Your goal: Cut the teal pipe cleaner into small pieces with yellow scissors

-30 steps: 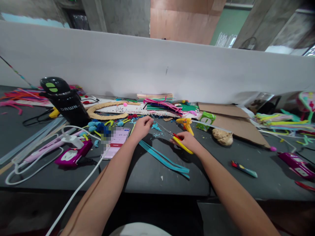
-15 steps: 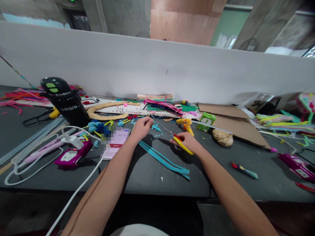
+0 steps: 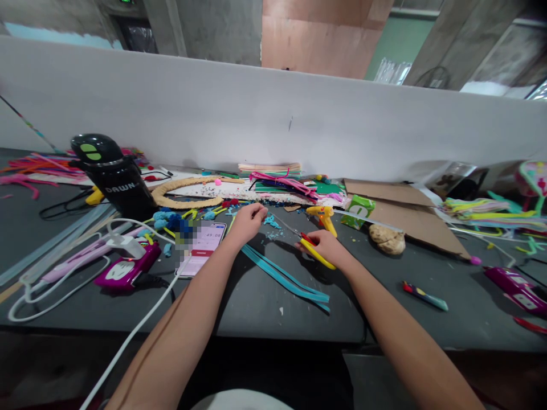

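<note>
Thumb and fingertips of my left hand (image 3: 248, 223) are pinched together over the middle of the table; whatever is between them is too small to make out. My right hand (image 3: 325, 245) is closed around scissors with yellow and red handles (image 3: 315, 253). Their thin grey blades point toward my left fingertips. Small light-blue fuzzy pieces (image 3: 272, 220) and blue clippings (image 3: 273, 234) lie between and just beyond my hands. Long blue pipe cleaners (image 3: 284, 279) stretch across the table below, from beside my left wrist toward the right.
Left stand a black bottle (image 3: 123, 188), a purple power strip (image 3: 128, 267) with a white cable, and a phone (image 3: 207, 245). A yellow glue gun (image 3: 322, 216), a green box (image 3: 358, 212) and cardboard (image 3: 419, 222) lie right. A tan ring (image 3: 188, 200) rests behind, before a white partition (image 3: 213, 114).
Both hands stay almost in place. The scissors' handles have shifted very slightly in my right hand, and the phone's timer has advanced.
</note>
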A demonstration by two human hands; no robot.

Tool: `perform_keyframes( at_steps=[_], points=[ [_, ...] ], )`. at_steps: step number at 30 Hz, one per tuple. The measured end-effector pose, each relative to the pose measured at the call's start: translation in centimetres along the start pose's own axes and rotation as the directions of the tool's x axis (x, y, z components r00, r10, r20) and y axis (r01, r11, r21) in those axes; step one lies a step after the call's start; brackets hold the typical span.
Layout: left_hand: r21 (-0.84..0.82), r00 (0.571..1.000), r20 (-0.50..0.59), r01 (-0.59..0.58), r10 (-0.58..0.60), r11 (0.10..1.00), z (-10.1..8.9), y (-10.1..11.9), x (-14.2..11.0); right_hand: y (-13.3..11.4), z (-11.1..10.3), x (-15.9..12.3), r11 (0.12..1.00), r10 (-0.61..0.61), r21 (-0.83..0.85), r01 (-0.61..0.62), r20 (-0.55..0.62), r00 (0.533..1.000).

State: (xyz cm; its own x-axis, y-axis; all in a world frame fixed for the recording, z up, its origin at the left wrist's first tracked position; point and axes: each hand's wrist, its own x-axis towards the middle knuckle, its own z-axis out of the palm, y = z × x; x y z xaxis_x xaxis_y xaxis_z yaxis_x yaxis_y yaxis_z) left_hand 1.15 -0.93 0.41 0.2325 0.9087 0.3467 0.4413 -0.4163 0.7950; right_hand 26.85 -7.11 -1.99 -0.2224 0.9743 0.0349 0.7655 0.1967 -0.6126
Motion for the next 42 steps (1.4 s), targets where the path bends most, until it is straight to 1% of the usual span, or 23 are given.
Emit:
perform_keyframes(
  at_steps=[3,12,18,24,30,36,42],
  points=[
    [0.004,1.0,0.002,0.004,-0.004,1.0,0.0,0.0,0.0,-0.1,0.0,0.1,1.0,0.004,-0.012,-0.004,-0.011,1.0],
    [-0.006,1.0,-0.02,0.011,-0.011,1.0,-0.1,0.3,0.0,-1.0,-0.6,-0.6,0.996,0.054,0.075,-0.055,0.015,0.998],
    [-0.023,0.999,-0.027,0.042,-0.043,0.999,0.0,0.6,-0.2,-1.0,-0.5,-0.5,0.999,0.026,0.029,-0.026,0.003,1.0],
    [-0.061,0.996,-0.034,0.074,-0.077,0.995,0.2,0.7,-0.3,-0.9,-0.4,-0.5,0.999,0.026,0.038,-0.026,0.0,1.0],
    [-0.031,0.999,-0.023,0.047,-0.048,0.998,0.2,0.8,-0.2,-0.8,-0.3,-0.5,0.999,0.013,0.036,-0.013,0.0,1.0],
    [-0.008,0.997,-0.028,0.071,-0.072,0.997,0.1,0.7,-0.2,-0.8,-0.3,-0.5,1.0,0.01,0.025,-0.01,-0.004,1.0],
    [-0.004,0.998,-0.033,0.058,-0.059,0.998,0.2,0.7,-0.2,-0.5,-0.1,-0.3,1.0,-0.001,0.016,0.002,-0.01,1.0]
  ],
)
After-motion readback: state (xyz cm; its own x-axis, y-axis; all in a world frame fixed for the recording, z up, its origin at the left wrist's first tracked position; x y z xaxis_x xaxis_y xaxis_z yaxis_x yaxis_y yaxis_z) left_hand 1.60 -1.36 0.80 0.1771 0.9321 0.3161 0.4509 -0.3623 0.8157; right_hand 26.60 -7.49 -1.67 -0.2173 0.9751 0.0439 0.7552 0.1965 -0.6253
